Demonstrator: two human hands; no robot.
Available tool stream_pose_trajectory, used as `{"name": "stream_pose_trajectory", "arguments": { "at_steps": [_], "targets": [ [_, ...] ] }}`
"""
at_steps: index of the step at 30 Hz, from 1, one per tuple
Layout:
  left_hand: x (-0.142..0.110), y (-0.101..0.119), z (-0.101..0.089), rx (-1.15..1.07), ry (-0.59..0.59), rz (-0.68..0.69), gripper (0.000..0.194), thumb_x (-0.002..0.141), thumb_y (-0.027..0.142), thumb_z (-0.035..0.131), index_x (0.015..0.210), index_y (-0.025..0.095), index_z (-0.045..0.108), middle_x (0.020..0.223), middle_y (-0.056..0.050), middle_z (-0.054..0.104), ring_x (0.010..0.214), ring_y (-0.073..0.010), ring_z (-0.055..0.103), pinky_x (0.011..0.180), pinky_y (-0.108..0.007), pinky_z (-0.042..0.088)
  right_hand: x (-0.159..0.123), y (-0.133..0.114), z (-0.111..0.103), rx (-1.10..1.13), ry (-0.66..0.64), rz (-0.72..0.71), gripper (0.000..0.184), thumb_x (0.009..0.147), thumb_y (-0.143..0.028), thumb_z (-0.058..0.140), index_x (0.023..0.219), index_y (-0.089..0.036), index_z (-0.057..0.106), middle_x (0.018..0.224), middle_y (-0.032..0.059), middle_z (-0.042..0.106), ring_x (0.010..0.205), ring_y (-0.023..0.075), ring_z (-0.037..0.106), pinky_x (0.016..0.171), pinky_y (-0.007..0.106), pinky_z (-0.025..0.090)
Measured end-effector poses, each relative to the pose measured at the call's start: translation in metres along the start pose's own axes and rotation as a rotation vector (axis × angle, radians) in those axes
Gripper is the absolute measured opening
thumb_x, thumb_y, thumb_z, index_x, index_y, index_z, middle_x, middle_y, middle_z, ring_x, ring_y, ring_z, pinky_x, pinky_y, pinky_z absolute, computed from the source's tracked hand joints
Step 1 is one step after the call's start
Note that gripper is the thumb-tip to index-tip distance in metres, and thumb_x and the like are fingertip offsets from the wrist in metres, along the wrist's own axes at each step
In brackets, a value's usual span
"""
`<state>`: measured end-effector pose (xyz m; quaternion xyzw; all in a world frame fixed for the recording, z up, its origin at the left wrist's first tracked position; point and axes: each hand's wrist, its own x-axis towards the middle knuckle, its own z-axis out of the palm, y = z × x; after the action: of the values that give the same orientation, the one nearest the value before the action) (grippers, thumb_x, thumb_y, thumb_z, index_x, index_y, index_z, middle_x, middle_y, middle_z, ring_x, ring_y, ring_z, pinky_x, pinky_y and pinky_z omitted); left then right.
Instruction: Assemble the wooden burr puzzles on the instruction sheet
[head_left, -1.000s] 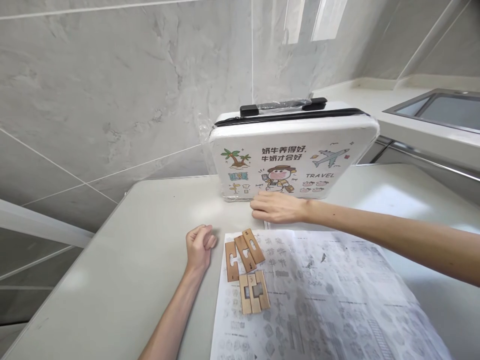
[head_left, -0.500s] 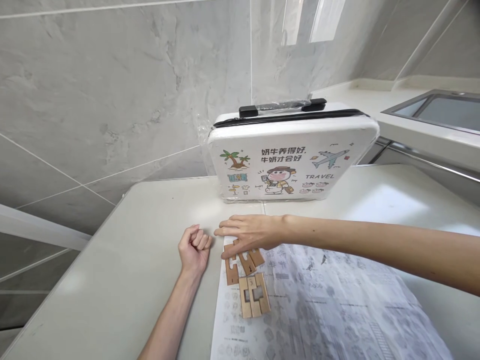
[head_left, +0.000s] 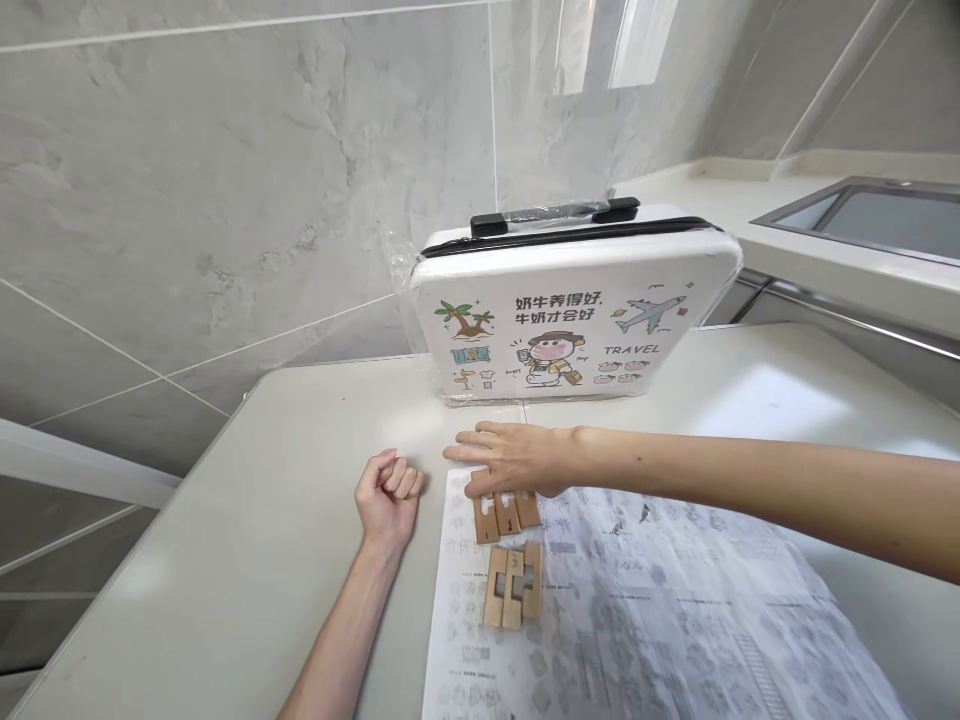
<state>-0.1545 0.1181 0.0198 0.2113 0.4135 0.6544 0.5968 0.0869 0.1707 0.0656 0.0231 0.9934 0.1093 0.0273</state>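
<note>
1. Resting flat, the right hand [head_left: 514, 458] lies palm down with its fingers spread over the far ends of three notched wooden pieces [head_left: 506, 513]; it presses on them rather than gripping, and nothing is clasped in it.
2. Those three pieces lie side by side, touching one another, at the top left corner of the printed instruction sheet [head_left: 660, 610].
3. Just nearer the camera sits a second group of wooden pieces [head_left: 513, 585], fitted together into a small block, also on the sheet and a little apart from the first three.
4. The left hand [head_left: 388, 492] is curled into a loose fist on the bare white table [head_left: 247, 540], just beside the sheet's left edge; it holds nothing that can be seen.
5. Behind the hands stands a white case [head_left: 574, 305] with cartoon travel prints and a black handle, upright on the table against the grey tiled wall [head_left: 225, 170].
6. A steel sink [head_left: 877, 215] shows at the far right, set into a higher counter.
</note>
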Motion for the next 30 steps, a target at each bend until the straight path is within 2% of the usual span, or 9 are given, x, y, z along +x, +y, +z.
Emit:
{"name": "stream_pose_trajectory", "arguments": {
  "at_steps": [6,12,15,17,20,23,26,28,30],
  "targets": [
    [0.000,0.001,0.000,0.056,-0.014,0.029,0.063,0.074,0.025,0.071,0.061,0.022,0.010,0.051,0.011,0.006,0.041,-0.0070,0.007,0.041,-0.028,0.021,-0.050,-0.008,0.012,0.042,0.012,0.086,0.074,0.058,-0.013,0.094,0.124,-0.025,0.063,0.153,0.0166,0.050,0.132,0.0392,0.050,0.094,0.044,0.049],
    [0.000,0.001,0.003,0.199,-0.073,0.077,0.061,0.076,0.031,0.070,0.059,0.023,0.012,0.052,0.010,0.005,0.044,-0.0079,0.006,0.043,-0.029,0.020,-0.091,-0.036,0.013,0.074,-0.019,0.180,0.074,0.051,-0.014,0.095,0.119,-0.025,0.066,0.153,0.0164,0.054,0.130,0.0380,0.053,0.092,0.044,0.050],
    [-0.007,-0.004,0.009,0.330,-0.140,0.115,0.060,0.076,0.033,0.075,0.054,0.023,0.020,0.052,0.010,0.011,0.046,-0.0080,0.010,0.046,-0.029,0.020,-0.104,-0.054,0.006,0.068,-0.032,0.194,0.071,0.052,-0.017,0.094,0.118,-0.025,0.067,0.152,0.0154,0.056,0.133,0.0378,0.053,0.094,0.045,0.051],
    [-0.016,-0.008,0.016,0.420,-0.194,0.131,0.055,0.076,0.030,0.081,0.051,0.022,0.033,0.053,0.008,0.022,0.048,-0.0087,0.020,0.049,-0.028,0.022,-0.113,-0.067,0.003,0.065,-0.042,0.203,0.072,0.053,-0.021,0.095,0.119,-0.024,0.068,0.154,0.0156,0.055,0.138,0.0391,0.051,0.097,0.047,0.052],
    [-0.036,-0.014,0.031,0.615,-0.351,0.168,0.035,0.075,0.025,0.087,0.058,0.020,0.056,0.060,0.002,0.047,0.059,-0.0134,0.041,0.058,-0.027,0.035,-0.126,-0.085,0.003,0.102,-0.059,0.228,0.073,0.055,-0.023,0.096,0.122,-0.028,0.069,0.159,0.0123,0.053,0.146,0.0389,0.046,0.104,0.049,0.051],
    [-0.059,-0.017,0.043,1.087,-0.773,0.362,0.019,0.078,0.031,0.085,0.087,0.024,0.070,0.092,-0.006,0.068,0.091,-0.0251,0.063,0.086,-0.037,0.051,-0.140,-0.100,0.008,0.200,0.010,0.275,0.073,0.063,-0.023,0.095,0.130,-0.032,0.067,0.163,0.0064,0.050,0.152,0.0379,0.040,0.113,0.050,0.047],
    [-0.077,-0.022,0.047,1.336,-1.061,0.418,0.064,0.071,0.044,0.093,0.128,0.030,0.067,0.134,-0.011,0.067,0.126,-0.0361,0.061,0.106,-0.050,0.053,-0.149,-0.115,0.013,0.268,0.074,0.306,0.076,0.069,-0.028,0.094,0.139,-0.034,0.064,0.166,0.0044,0.047,0.157,0.0396,0.034,0.118,0.052,0.043],
    [-0.084,-0.028,0.044,1.418,-1.138,0.437,0.092,0.065,0.051,0.098,0.146,0.033,0.057,0.150,-0.014,0.059,0.140,-0.0407,0.054,0.115,-0.056,0.050,-0.152,-0.124,0.013,0.286,0.060,0.321,0.079,0.070,-0.027,0.094,0.142,-0.035,0.062,0.168,0.0032,0.046,0.158,0.0395,0.033,0.119,0.052,0.043],
    [-0.088,-0.033,0.040,1.471,-1.156,0.465,0.096,0.068,0.053,0.097,0.151,0.034,0.053,0.156,-0.014,0.055,0.147,-0.0418,0.050,0.120,-0.058,0.047,-0.154,-0.133,0.011,0.304,0.049,0.336,0.081,0.071,-0.026,0.092,0.145,-0.036,0.061,0.170,0.0025,0.044,0.158,0.0387,0.035,0.120,0.052,0.043]
  ]
}}
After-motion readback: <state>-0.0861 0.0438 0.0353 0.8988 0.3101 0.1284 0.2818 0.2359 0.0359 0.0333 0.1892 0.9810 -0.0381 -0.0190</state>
